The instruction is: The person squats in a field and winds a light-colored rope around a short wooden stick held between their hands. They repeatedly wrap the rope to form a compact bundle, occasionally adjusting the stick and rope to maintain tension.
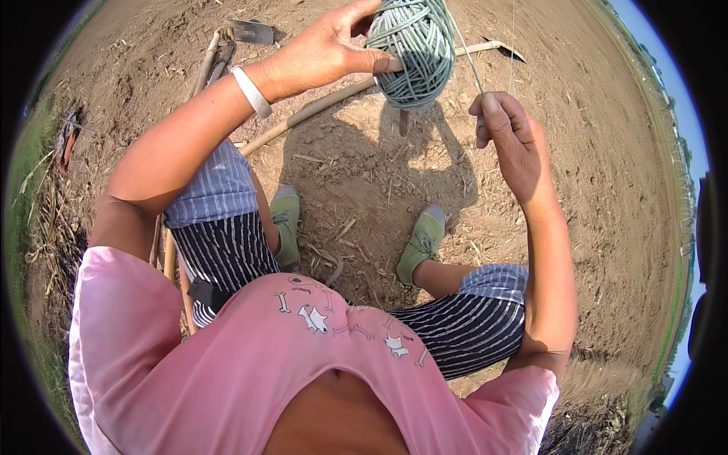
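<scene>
A big ball of grey-green cord (413,57) is held up at the top of the head view, its upper end cut off by the edge. My left hand (334,45) grips it from the left side, thumb pressed across the windings. One strand of cord (468,54) runs from the ball down to my right hand (508,133). That hand is closed, pinching the strand between thumb and fingers, to the right of the ball and a little lower. Below the ball a short brown stick end (403,121) shows; whether it belongs to the ball, I cannot tell.
Bare brown soil (591,189) strewn with dry stalks surrounds my feet. A long wooden handle (303,114) lies behind the ball. At the upper left lies a tool with a flat metal blade (252,32). Green grass (30,174) borders the far left.
</scene>
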Demonstrator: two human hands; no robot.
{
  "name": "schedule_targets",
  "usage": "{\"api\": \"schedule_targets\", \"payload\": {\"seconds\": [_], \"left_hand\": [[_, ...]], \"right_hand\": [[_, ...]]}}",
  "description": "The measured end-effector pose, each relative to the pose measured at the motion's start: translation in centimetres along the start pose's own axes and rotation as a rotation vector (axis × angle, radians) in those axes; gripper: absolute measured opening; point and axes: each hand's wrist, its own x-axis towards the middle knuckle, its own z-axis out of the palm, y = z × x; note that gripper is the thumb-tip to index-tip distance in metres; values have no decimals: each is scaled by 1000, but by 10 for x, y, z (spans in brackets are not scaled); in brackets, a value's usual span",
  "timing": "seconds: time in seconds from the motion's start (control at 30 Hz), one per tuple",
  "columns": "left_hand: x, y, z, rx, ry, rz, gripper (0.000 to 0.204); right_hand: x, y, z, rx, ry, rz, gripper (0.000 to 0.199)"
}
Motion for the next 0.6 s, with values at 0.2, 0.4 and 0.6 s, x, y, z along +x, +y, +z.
{"api": "schedule_targets", "payload": {"seconds": [0.2,0.4,0.6], "left_hand": [[9,17,-12,-278,174,-122,54],[9,29,-27,-491,329,-172,43],[20,44,-32,-796,602,-324,42]], "right_hand": [[3,-16,15,122,-34,-115,28],[1,-21,20,42,-24,-142,25],[18,21,15,-161,-24,-143,23]]}}
